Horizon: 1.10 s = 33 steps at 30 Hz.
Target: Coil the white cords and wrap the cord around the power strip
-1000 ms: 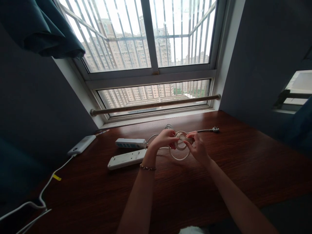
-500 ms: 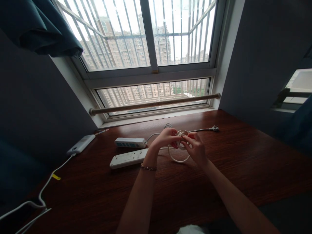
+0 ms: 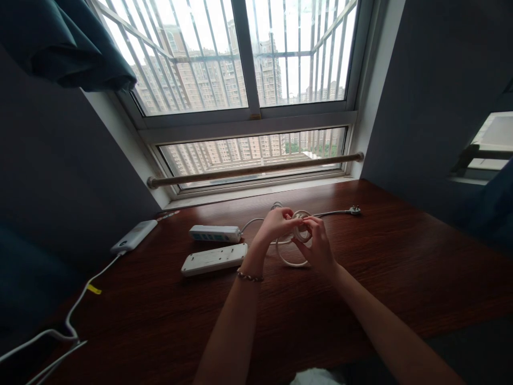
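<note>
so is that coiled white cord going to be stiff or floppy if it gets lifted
The coiled cord is probably bendy yet springy: it is wound in rounds, while a loose loop bows out in a smooth curve. It looks thin, so likely light. It might spring open without the fingers around it, though any tie is hidden.

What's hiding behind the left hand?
Past the left hand, cord loops peek out, and a thin cord from the farther power strip runs behind it. The hand covers the rest, so I can't tell whether they join.
</note>
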Motion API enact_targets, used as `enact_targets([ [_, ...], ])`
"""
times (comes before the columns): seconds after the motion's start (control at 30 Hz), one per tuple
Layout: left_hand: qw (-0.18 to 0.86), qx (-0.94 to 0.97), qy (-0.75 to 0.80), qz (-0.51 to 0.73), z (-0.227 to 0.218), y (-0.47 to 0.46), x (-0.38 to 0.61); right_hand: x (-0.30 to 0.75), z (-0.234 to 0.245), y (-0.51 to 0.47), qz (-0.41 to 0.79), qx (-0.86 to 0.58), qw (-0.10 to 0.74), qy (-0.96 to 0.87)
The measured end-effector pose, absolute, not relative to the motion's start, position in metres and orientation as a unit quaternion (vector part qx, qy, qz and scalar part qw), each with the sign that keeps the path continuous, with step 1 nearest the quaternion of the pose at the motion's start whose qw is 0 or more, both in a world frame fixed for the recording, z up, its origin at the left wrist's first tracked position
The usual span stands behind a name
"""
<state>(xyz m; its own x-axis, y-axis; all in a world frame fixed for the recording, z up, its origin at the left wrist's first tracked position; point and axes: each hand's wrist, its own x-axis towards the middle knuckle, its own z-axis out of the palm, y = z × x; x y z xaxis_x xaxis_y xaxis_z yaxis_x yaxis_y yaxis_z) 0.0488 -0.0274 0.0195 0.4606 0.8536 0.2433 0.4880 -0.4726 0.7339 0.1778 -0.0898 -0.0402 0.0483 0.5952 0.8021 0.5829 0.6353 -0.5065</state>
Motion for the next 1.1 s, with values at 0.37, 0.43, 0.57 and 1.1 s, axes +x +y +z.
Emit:
enact_targets([
  [0.37,0.401,0.767,0.428,0.259,0.013,-0.025,0.054,0.179,-0.038,-0.091,0.004,-0.42,0.56,-0.714],
  [0.43,0.483,0.716,0.425,0.271,0.011,-0.025,0.053,0.179,-0.039,-0.09,0.001,-0.424,0.562,-0.71],
  [0.57,0.619,0.622,0.397,0.269,0.016,-0.028,0.05,0.179,-0.039,-0.089,-0.002,-0.434,0.564,-0.703],
  [1.1,0.618,0.619,0.413,0.255,0.023,-0.028,0.029,0.175,-0.041,-0.092,0.079,-0.473,0.567,-0.67],
])
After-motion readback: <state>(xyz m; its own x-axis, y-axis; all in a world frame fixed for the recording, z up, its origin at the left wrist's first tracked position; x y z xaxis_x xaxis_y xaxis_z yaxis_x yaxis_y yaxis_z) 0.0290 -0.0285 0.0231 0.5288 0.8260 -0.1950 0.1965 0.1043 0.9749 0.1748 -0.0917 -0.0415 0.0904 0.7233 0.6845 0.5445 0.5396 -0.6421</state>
